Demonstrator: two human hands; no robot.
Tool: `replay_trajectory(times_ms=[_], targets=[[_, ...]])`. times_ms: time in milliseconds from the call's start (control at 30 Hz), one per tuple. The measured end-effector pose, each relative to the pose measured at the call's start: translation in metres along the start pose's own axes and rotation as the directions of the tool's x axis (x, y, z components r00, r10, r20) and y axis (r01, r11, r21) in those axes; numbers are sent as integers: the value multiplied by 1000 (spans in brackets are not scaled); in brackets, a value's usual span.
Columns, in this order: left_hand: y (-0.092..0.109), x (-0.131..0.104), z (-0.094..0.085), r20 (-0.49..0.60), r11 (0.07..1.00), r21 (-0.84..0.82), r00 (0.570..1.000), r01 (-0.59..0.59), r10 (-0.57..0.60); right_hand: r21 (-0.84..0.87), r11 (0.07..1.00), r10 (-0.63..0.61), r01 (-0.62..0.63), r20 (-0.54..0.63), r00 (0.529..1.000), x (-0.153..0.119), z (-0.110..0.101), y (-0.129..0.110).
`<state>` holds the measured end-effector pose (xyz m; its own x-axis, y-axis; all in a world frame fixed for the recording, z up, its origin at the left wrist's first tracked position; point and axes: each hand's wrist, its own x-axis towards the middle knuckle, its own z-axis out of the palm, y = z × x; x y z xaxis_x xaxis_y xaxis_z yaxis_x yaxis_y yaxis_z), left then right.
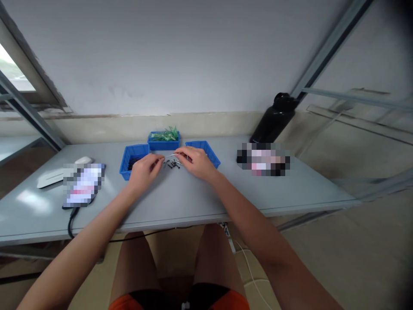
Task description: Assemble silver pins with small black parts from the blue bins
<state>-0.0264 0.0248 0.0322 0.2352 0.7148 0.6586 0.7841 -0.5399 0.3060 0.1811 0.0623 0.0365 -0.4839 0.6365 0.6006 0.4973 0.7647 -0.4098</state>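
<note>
My left hand (146, 171) and my right hand (196, 162) face each other over the table, fingertips pinched. Between them runs a thin, pale, rod-like piece (169, 155), gripped at both ends; its details are too small to tell. Several small dark screws (173, 164) lie on the tabletop just below it. A blue bin (125, 161) with dark pieces inside stands beside my left hand. Behind the hands is a blue bin (164, 145) filled with green items (166, 134). Another blue bin (211, 153) is partly hidden by my right hand, its contents mostly out of sight.
On the left lie a blurred phone (84, 185) with a black cable (71, 221), and a white mouse (84, 161). A black bottle (274, 118) stands at the back right, behind a pixelated object (263, 159). Metal frame posts flank the grey table (180, 202).
</note>
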Motion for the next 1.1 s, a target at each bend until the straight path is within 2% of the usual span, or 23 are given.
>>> replay_trajectory(times_ms=[133, 333, 833, 1100], targets=[[2, 1, -4, -116, 1000, 6, 993, 7, -7, -1, 1000, 8, -8, 25, 1000, 0, 1, 1], [4, 0, -5, -189, 1000, 0, 982, 6, -6, 1, 1000, -6, 6, 77, 997, 1, 4, 0], [5, -3, -5, -159, 997, -15, 985, -71, 68, 62, 996, -70, 60, 175, 982, 1, 15, -5], [5, -2, -5, -188, 998, 9, 981, -54, 55, 46, 998, -34, 30, 94, 995, 1, 7, -2]])
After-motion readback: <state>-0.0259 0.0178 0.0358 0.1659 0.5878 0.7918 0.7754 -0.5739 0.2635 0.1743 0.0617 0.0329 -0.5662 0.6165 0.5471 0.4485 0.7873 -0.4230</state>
